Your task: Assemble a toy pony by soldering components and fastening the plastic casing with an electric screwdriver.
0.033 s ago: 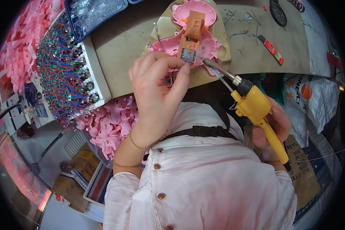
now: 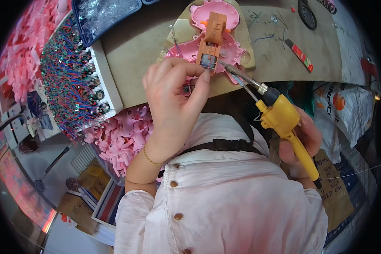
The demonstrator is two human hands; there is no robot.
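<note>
My left hand [image 2: 175, 86] is closed in a pinch, thumb and forefinger meeting at the near end of an orange-brown plastic gearbox [image 2: 215, 29]. What the fingertips hold is hidden. Beneath those fingers a small circuit board [image 2: 186, 89] with thin dark wires peeps out. In the gearbox sits a silver motor [image 2: 208, 61]. The gearbox lies over an open pink toy shell [image 2: 228, 47] on a beige holder [image 2: 249, 55]. Gripped in my right hand [image 2: 307, 135] is a yellow soldering gun [image 2: 281, 116]; its metal tip points at the motor's right side.
A white-edged tray [image 2: 110, 91] of wired circuit boards [image 2: 67, 76] stands left, near heaped pink toy parts [image 2: 125, 135]. Behind is a blue bin [image 2: 108, 19] of clear plastic pieces. Wire scraps [image 2: 264, 38], a red-and-green cutter-like tool [image 2: 299, 55] and a black oval object [image 2: 307, 15] lie right.
The soldering gun's tip has shifted very slightly to the right, beside the motor. My left hand keeps its pinch in nearly the same place.
</note>
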